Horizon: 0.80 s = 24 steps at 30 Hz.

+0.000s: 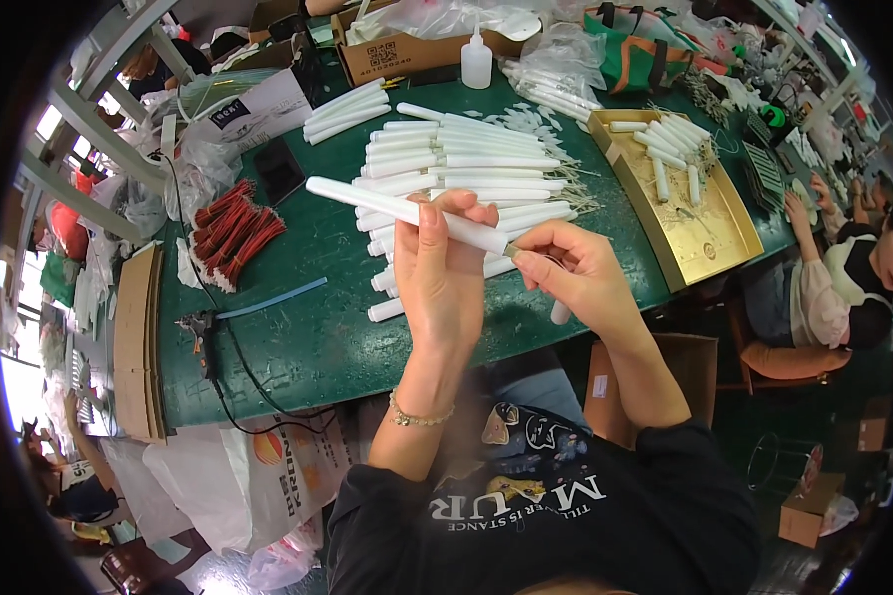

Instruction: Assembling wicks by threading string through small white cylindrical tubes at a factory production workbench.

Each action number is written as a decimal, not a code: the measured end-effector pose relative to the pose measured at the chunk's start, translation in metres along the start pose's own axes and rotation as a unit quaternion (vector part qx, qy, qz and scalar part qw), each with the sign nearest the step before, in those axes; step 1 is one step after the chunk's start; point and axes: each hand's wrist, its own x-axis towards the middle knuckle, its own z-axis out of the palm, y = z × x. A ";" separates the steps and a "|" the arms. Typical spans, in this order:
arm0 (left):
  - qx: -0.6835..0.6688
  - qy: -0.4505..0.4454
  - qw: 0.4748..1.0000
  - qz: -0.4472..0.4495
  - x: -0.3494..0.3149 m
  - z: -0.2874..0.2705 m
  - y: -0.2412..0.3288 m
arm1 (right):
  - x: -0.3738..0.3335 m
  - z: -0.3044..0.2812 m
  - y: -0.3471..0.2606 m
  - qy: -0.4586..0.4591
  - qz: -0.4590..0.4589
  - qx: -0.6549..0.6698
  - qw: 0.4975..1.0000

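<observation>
A long white candle-shaped tube (357,195) slants across in front of me, its free end up to the left. My left hand (435,273) is closed round it, with the thumb along its near side. At the tube's right end, my right hand (575,273) pinches a small piece that its fingers mostly hide. Below those fingers a short white piece (561,313) hangs down, its link to the hand unclear. Behind my hands lies a pile of similar white tubes (496,149), several with thin wires at their right ends, on the green table (367,352).
To the left lie red wire bundles (233,233), a dark phone-like slab (279,169), and a glue gun (203,337) with a blue stick and cable. A gold box tray (680,243) holds more tubes. A squeeze bottle (476,64) stands behind. Other people sit at right.
</observation>
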 end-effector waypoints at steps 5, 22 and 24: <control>-0.003 0.041 0.999 -0.006 0.003 -0.005 -0.003 | -0.001 -0.004 -0.001 0.011 0.058 0.018 0.998; 0.096 0.021 0.994 -0.054 -0.010 -0.024 0.026 | -0.002 0.023 -0.004 0.046 0.076 -0.012 0.996; 0.113 0.017 0.993 -0.043 -0.016 -0.035 0.029 | 0.002 0.017 0.021 0.003 0.006 -0.061 0.998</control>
